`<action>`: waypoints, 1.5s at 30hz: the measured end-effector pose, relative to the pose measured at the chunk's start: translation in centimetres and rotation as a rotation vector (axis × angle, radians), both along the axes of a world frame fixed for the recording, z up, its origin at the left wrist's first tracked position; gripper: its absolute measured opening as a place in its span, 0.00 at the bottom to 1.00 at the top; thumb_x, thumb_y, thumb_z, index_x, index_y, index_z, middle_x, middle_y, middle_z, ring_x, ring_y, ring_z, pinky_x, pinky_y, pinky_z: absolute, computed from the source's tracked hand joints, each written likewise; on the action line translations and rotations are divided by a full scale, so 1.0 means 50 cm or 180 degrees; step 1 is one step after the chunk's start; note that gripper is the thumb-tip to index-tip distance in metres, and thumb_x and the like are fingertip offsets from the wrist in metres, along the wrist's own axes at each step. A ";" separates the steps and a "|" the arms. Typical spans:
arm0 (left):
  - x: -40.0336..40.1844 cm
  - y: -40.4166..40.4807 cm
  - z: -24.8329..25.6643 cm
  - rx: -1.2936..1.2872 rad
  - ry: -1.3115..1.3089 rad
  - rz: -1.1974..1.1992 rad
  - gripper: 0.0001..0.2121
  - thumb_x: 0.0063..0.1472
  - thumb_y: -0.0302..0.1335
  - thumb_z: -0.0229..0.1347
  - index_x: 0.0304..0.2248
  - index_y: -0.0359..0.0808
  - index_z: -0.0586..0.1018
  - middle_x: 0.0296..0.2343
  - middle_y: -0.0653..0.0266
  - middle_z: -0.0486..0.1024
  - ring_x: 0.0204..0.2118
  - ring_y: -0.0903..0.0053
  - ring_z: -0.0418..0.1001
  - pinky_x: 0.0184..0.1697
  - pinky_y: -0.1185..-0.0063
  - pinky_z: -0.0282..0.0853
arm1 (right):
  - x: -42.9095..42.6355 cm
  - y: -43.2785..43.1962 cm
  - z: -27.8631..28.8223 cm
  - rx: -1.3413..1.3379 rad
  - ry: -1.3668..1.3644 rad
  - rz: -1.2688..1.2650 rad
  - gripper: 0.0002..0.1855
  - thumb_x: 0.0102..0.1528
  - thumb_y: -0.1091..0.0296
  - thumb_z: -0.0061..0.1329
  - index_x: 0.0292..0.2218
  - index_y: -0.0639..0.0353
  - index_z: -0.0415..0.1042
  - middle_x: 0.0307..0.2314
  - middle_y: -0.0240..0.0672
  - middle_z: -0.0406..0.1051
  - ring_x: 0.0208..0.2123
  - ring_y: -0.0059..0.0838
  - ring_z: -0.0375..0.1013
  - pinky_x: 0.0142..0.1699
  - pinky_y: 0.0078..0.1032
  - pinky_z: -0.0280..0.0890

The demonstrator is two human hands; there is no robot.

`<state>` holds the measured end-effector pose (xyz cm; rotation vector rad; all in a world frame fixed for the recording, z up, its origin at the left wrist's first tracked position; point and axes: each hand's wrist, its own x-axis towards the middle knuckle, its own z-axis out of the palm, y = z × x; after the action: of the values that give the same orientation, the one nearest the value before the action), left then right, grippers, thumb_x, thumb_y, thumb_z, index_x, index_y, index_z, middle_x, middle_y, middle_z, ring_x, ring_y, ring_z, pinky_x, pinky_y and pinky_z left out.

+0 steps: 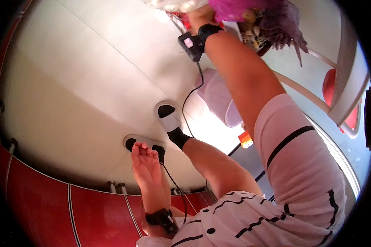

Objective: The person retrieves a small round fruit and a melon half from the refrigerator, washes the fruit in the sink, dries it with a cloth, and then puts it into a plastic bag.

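My right hand (201,16) reaches to the top edge of the view, among plastic bags. A whitish plastic bag (179,4) and the frame edge hide its fingers, so its grip cannot be seen. Beside it hangs a bright magenta plastic bag (235,10). Dark purple, ragged-edged material (279,26) lies to the right, by a jumble of small mixed items (256,32). My left hand (147,163) is low over my feet, palm up, its fingers loosely bent with nothing in them. Both wrists wear black strapped devices with cables.
A pale lilac bin (219,95) stands on the light tiled floor (80,77), right of my slippered feet. Nearby is a small orange box (245,139). Red cabinet panels (95,213) with metal legs run along the lower left. Curved pale rails (306,91) and a red object (329,86) are at right.
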<state>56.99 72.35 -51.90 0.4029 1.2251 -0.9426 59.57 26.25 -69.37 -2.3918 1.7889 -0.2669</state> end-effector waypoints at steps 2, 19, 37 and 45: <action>-0.006 -0.006 0.013 -0.0033 -0.0008 -0.0019 0.06 0.64 0.30 0.47 0.37 0.38 0.72 0.30 0.70 0.71 0.30 0.83 0.67 0.38 0.83 0.64 | 0.008 0.031 0.014 0.0058 -0.0239 -0.0136 0.26 0.56 0.47 0.41 0.43 0.63 0.67 0.35 0.43 0.70 0.34 0.37 0.70 0.42 0.32 0.66; -0.038 -0.147 0.232 0.0454 -0.1859 -0.2079 0.17 0.64 0.38 0.46 0.47 0.36 0.70 0.39 0.62 0.71 0.38 0.80 0.68 0.42 0.82 0.62 | -0.193 0.434 0.569 0.2795 -0.2625 -0.0809 0.21 0.60 0.62 0.41 0.51 0.63 0.56 0.38 0.32 0.64 0.42 0.24 0.65 0.47 0.26 0.66; -0.255 -0.375 0.943 -0.1768 -0.2229 -0.3503 0.26 0.61 0.33 0.51 0.56 0.41 0.57 0.48 0.67 0.64 0.47 0.80 0.66 0.43 0.83 0.66 | -0.585 0.445 1.421 0.1732 -0.1669 0.0505 0.33 0.45 0.73 0.57 0.51 0.60 0.58 0.46 0.45 0.60 0.45 0.41 0.65 0.45 0.28 0.66; -0.371 -0.364 1.222 -0.2764 -0.1765 -0.3941 0.27 0.62 0.37 0.50 0.57 0.41 0.56 0.49 0.65 0.65 0.49 0.77 0.66 0.45 0.81 0.66 | -0.768 0.530 1.750 0.1729 -0.2278 -0.0021 0.34 0.48 0.73 0.55 0.55 0.58 0.55 0.49 0.42 0.58 0.39 0.32 0.69 0.44 0.26 0.66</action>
<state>38.43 54.16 9.18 0.6499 -0.1405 -2.0922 21.15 52.75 18.14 -1.6240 1.3110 -0.4862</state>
